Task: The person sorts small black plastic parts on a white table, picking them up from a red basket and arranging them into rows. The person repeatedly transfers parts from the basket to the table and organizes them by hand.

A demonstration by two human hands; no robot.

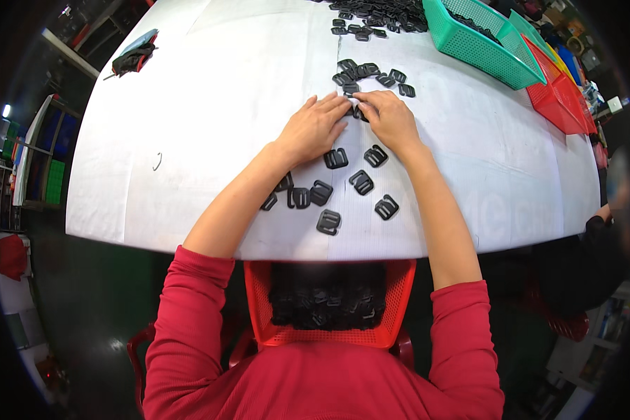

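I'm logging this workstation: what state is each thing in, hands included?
Left hand: palm down, fingers extended
Right hand: fingers bent at a buckle
Near buckles: scattered, some touching
Far buckle pile: heaped
Green basket: open-topped, holding dark pieces
Lower red basket: open-topped, holding dark pieces
Far red basket: contents unclear

buckles: smooth plastic, faint sheen | table cover: matt, paper-like | nearest basket: glossy plastic | sleeves: cloth
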